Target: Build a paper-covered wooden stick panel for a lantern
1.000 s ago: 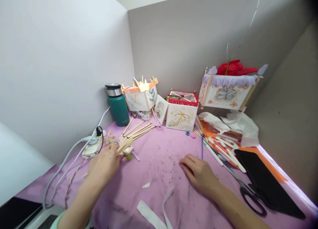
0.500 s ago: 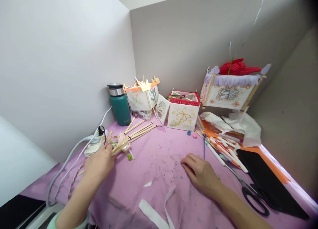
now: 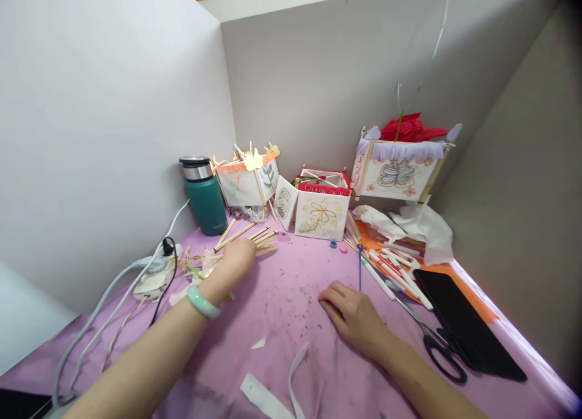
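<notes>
My left hand (image 3: 240, 256) lies over a loose bundle of thin wooden sticks (image 3: 261, 238). Stick ends show past its far side, and its fingers are hidden beneath it. A pale green bangle (image 3: 203, 302) circles that wrist. Beside the hand are crumpled pale material and a green stem (image 3: 194, 268). My right hand (image 3: 348, 310) rests on the purple cloth (image 3: 273, 298) with its fingers bent and together, nothing visible in them. Close to it lie tiny coloured scraps, a thin blue stick (image 3: 359, 267) and white strips (image 3: 261, 396).
A teal bottle (image 3: 204, 201) and painted paper lanterns (image 3: 321, 216) stand along the back walls. Cables and a power strip (image 3: 152, 279) lie at left. To the right are marker pens (image 3: 398, 273), scissors (image 3: 443, 355), a black tablet-like slab (image 3: 470, 325) and white tissue (image 3: 422, 225).
My left hand has moved forward and right, from the near end of the sticks to over their middle. My right hand stays put. The camera view has turned slightly right.
</notes>
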{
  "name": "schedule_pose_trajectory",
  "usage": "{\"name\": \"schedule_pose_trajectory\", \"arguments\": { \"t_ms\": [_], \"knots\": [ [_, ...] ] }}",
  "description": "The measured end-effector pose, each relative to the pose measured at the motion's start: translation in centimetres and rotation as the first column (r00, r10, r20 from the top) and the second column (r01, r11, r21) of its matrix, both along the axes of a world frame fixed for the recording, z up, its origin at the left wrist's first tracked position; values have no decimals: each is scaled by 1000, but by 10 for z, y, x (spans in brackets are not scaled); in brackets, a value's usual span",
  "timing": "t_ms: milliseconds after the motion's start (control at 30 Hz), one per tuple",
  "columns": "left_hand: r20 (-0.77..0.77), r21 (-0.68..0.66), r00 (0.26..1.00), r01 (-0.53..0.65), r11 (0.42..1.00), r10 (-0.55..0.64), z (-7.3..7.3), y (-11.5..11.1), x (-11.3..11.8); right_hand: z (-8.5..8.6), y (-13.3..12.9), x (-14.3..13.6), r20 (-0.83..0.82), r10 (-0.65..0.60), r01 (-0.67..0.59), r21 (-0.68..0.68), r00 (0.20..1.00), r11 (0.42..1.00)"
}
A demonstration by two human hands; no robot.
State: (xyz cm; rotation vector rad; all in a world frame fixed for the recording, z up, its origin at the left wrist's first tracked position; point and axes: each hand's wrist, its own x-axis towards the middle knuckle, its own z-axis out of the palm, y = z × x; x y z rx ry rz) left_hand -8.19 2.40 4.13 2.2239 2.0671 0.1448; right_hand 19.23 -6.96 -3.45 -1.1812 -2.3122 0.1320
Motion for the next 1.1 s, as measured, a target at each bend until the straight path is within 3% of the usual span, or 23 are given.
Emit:
{"name": "schedule_pose_trajectory", "arguments": {
  "t_ms": [167,400,600,667,733,833,867,933,967,1000,1033,1100],
  "knots": [
    [12,-46,1000,-5,999,6,1,10,8,0,1,0,-14,-2,1,-4,1000,1000],
    [256,37,963,77,996,-84,13,2,40,0,1,1,-34,5,-6,-10,999,1000],
    [222,109,969,-139,984,112,21,25,7,2,0,1,-40,0,0,6,999,1000],
    [250,129,960,-160,979,124,23,26,2,2,0,0,-49,0,0,0,999,1000],
    [312,129,948,-106,986,61,21,20,12,2,0,0,-75,4,-5,-11,997,1000],
    [461,64,883,66,996,-88,11,2,46,2,1,1,-181,7,-15,-40,983,999],
    [560,25,817,150,988,-138,6,-5,58,3,2,2,-229,1,-13,-50,973,999],
    [911,-68,397,401,914,-106,-3,-16,78,4,2,3,-315,-22,1,-67,949,998],
    [980,-68,194,492,868,-33,-8,-20,84,4,3,3,-348,-38,13,-75,937,997],
    [998,-59,36,557,829,46,-12,-23,89,5,3,3,-374,-53,24,-81,926,996],
    [994,-54,-47,590,806,101,-16,-24,91,5,3,4,-392,-66,34,-87,917,996],
    [985,-63,-88,623,780,151,-25,-23,90,6,3,4,-413,-81,45,-95,907,994]
  ]
}}
